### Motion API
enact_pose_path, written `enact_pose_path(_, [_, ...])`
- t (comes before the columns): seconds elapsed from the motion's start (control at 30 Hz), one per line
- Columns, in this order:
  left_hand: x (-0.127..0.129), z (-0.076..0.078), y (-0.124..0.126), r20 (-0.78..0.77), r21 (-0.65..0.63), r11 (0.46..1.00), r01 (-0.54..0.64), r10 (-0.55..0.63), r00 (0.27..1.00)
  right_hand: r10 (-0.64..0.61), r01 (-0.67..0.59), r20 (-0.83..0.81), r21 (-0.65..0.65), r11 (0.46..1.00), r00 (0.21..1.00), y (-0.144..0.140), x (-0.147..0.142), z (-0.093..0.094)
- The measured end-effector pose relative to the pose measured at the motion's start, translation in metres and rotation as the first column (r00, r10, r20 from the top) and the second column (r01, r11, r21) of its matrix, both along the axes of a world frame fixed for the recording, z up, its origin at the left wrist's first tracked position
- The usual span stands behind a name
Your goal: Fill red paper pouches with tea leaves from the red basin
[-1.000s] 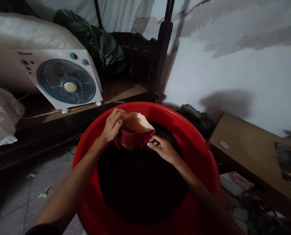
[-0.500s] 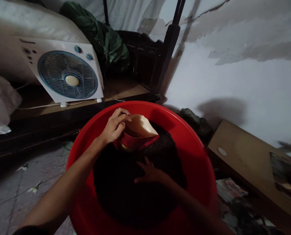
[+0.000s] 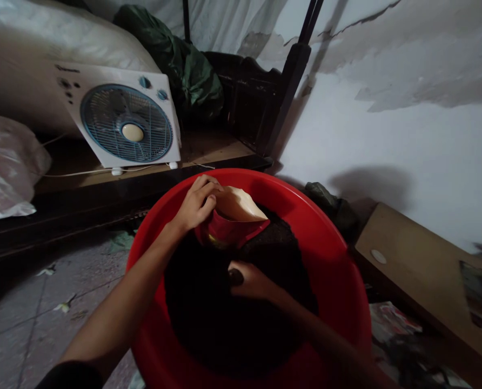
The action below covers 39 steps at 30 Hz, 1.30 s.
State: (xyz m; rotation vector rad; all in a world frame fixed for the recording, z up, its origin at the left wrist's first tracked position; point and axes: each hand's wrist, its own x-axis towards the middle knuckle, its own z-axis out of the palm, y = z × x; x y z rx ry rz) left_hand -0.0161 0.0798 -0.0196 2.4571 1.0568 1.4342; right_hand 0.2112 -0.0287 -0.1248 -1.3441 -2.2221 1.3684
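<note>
Hands working dark material into a red pouch over a red basin

The left hand (image 3: 195, 204) is pinching the open mouth of the red pouch (image 3: 231, 227) at centre frame, fingers closed on its edge; the right hand (image 3: 249, 281) is cupping a clump of dark material (image 3: 236, 277) just below, fingers curled around it. Both are sitting inside the red basin (image 3: 326, 254); a white box fan (image 3: 123, 124) is standing at upper left.

Grey floor (image 3: 18, 335) carries the red basin (image 3: 338, 281), scattered leaf scraps (image 3: 65, 307) and, at right, what looks like printed papers (image 3: 393, 327). Low wooden platform (image 3: 208, 148) carries a white box fan (image 3: 123, 123), leaning back, and its cord (image 3: 74, 173).
</note>
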Motion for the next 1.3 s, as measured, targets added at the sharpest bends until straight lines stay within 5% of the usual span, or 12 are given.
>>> enact_pose_path(0.1, [0.0,-0.001,0.002,0.008,-0.01,1.0,0.004,-0.004,1.0,-0.203,0.252,-0.305,0.128,0.959,0.931,0.0,0.011,0.041])
enact_pose_path(0.23, [0.011,-0.007,0.0,0.048,0.004,0.999,0.031,-0.032,0.998,-0.369,0.746,-0.688,0.387,0.542,0.625,0.015,0.019,0.093])
enact_pose_path(0.3, [0.018,-0.01,-0.004,0.034,0.002,0.999,0.044,-0.044,0.998,-0.326,0.81,-0.773,0.384,0.442,0.545,0.034,0.015,0.113])
enact_pose_path(0.4, [0.024,-0.012,-0.01,0.012,0.005,0.997,0.077,-0.077,0.997,-0.308,0.8,-0.779,0.374,0.469,0.545,0.065,-0.003,0.133])
enact_pose_path(0.57, [0.024,-0.013,-0.008,0.013,-0.004,1.0,0.025,-0.025,1.0,-0.244,0.58,-0.621,0.422,0.696,0.745,0.083,-0.02,0.151])
enact_pose_path(0.67, [0.021,-0.014,-0.005,0.048,-0.037,0.992,-0.121,0.122,0.991,-0.278,0.599,-0.544,0.597,0.534,0.791,0.083,-0.001,0.14])
enact_pose_path(0.73, [0.019,-0.014,-0.002,0.069,-0.065,0.976,-0.21,0.214,0.974,-0.463,0.64,-0.454,0.638,0.427,0.761,0.082,0.019,0.115])
enact_pose_path(0.8, [0.018,-0.014,0.0,0.08,-0.083,0.963,-0.256,0.263,0.962,-0.617,0.577,-0.129,0.539,0.613,0.776,0.074,0.034,0.078])
enact_pose_path(0.83, [0.018,-0.015,0.001,0.084,-0.086,0.961,-0.264,0.271,0.959,-0.559,0.477,0.131,0.386,0.79,0.819,0.067,0.038,0.057])
enact_pose_path(0.9, [0.018,-0.015,0.003,0.087,-0.084,0.962,-0.26,0.267,0.96,-0.413,0.377,0.344,0.171,0.91,0.843,0.045,0.038,0.015])
enact_pose_path(1.07, [0.02,-0.014,0.002,0.082,-0.079,0.969,-0.233,0.24,0.967,-0.176,0.238,0.619,-0.018,0.971,0.765,-0.022,0.008,-0.041])
enact_pose_path(1.3, [0.02,-0.012,0.001,0.056,-0.093,0.97,-0.226,0.232,0.971,0.087,0.033,0.56,-0.2,0.979,0.824,-0.067,0.007,-0.026])
